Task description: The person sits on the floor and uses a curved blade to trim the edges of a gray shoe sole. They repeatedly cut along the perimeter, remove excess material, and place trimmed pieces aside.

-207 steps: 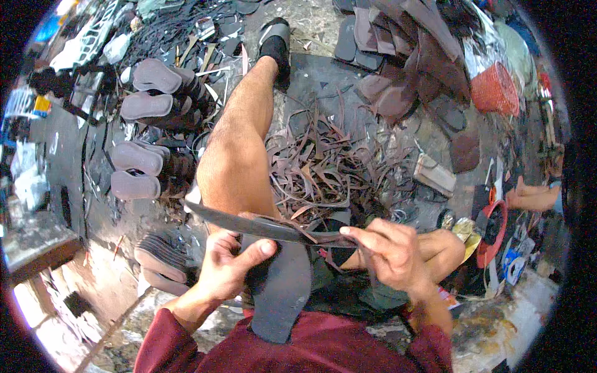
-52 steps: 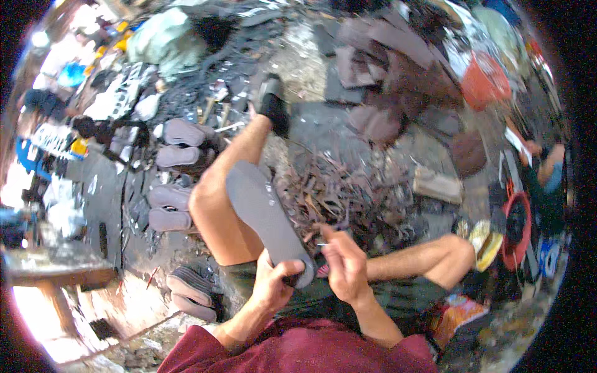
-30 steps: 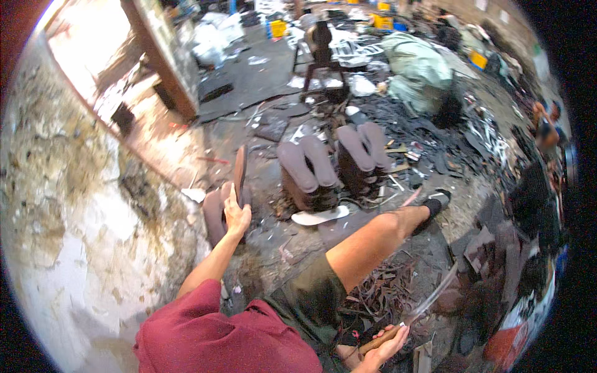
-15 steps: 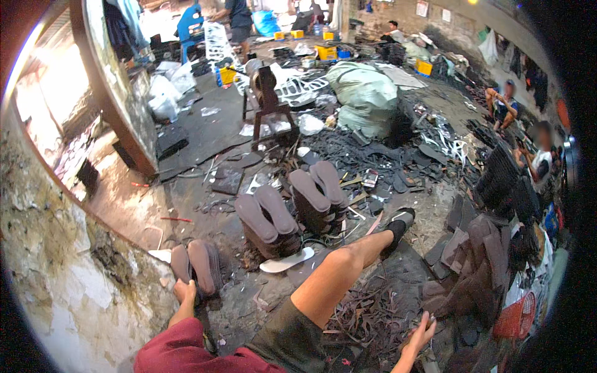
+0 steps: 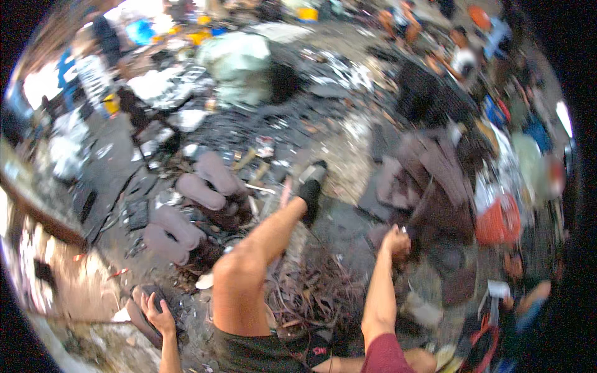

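Both arms (image 5: 380,298) extd.: L hand (image 5: 160,317) spread wide, over sole stack (image 5: 138,320); R hand (image 5: 397,241) fwd, fingers curled, grip contents can't tell (blur).

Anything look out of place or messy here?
The tangle of brown strips stands out: it lies loose beside the bent leg, while the grey-brown soles farther left sit in tidy stacks. Too blurred to judge damage.

The left hand (image 5: 160,314), with its fingers spread, is at a stack of brown soles (image 5: 140,324); I cannot tell if it touches them. The right hand (image 5: 397,242), blurred, is near a pile of brown sheets (image 5: 440,186). Beside the bent leg (image 5: 242,298) lie many dark strips (image 5: 314,283)
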A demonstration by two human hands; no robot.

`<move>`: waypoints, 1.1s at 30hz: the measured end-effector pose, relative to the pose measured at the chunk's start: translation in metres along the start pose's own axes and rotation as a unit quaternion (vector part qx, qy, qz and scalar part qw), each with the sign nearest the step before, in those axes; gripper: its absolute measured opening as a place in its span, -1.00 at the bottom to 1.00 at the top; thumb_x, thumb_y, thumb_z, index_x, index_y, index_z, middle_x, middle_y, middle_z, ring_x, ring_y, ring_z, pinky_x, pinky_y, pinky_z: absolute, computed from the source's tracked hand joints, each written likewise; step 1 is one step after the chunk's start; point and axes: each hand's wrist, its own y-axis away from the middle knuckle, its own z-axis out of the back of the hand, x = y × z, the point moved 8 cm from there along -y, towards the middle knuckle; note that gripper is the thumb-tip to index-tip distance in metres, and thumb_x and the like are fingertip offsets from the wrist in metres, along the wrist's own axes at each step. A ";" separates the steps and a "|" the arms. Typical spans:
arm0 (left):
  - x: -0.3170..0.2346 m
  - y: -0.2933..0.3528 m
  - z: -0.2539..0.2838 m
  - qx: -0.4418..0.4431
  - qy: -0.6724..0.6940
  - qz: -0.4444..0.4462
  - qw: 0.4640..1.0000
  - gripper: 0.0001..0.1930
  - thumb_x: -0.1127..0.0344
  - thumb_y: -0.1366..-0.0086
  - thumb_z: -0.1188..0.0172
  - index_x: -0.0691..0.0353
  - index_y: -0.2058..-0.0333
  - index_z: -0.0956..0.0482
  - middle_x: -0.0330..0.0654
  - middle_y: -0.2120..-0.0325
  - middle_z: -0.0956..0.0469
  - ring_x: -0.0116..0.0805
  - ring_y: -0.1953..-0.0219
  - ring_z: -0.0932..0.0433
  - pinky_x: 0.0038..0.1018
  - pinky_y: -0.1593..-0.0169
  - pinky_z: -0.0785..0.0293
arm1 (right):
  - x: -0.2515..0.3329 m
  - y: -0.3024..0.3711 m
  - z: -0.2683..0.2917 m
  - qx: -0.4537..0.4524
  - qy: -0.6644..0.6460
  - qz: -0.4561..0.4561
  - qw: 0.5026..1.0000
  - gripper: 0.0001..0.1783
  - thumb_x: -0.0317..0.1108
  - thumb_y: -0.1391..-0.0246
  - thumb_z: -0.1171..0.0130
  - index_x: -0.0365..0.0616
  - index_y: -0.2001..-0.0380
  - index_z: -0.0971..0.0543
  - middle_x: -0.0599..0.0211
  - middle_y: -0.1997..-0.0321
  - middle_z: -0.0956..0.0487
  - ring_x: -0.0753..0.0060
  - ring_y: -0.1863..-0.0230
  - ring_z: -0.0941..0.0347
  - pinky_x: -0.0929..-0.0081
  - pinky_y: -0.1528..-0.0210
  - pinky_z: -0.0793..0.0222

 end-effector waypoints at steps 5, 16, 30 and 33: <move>-0.141 -0.015 -0.035 0.101 0.246 -0.014 0.964 -0.66 0.56 -0.30 -0.11 0.31 -0.06 -0.53 -0.08 -0.27 -0.31 -0.21 -0.12 -0.48 -0.44 -0.07 -0.45 | -0.058 -0.061 0.042 -0.076 0.038 -0.013 0.996 -0.41 -0.16 0.27 -0.56 -0.27 0.28 -0.45 -0.05 0.24 -0.54 -0.11 0.05 -0.43 -0.03 -0.05 -0.29; -0.347 0.033 0.024 0.049 0.635 -0.302 0.710 -0.63 0.44 -0.20 -0.23 0.38 0.00 -0.51 0.12 -0.15 -0.40 -0.08 0.01 -0.54 -0.31 -0.03 -0.53 | -0.070 0.004 0.095 0.103 -0.361 -0.124 0.919 -0.49 -0.42 0.31 -0.59 -0.02 0.48 -0.35 0.58 0.48 -0.32 0.51 0.50 -0.21 0.41 0.37 -0.24; -0.446 0.145 0.022 0.365 0.328 -0.662 0.566 -0.05 0.43 0.16 -0.39 -0.06 -0.32 -0.29 -0.04 -0.39 -0.10 0.16 -0.46 0.10 0.15 -0.42 0.13 | 0.018 0.182 0.317 0.486 -0.323 -0.037 0.811 -0.50 -0.47 0.24 -0.56 0.06 0.55 -0.31 0.63 0.48 -0.33 0.61 0.34 -0.26 0.52 0.18 -0.22; -0.428 0.105 0.008 0.370 0.465 -0.332 0.733 -0.25 0.60 -0.03 -0.23 0.18 -0.28 -0.33 0.06 -0.38 -0.11 0.02 -0.42 -0.09 -0.07 -0.43 0.00 | 0.003 0.174 0.323 0.347 -0.397 0.004 0.850 -0.49 -0.51 0.30 -0.57 0.05 0.55 -0.33 0.64 0.48 -0.32 0.62 0.32 -0.27 0.51 0.10 -0.24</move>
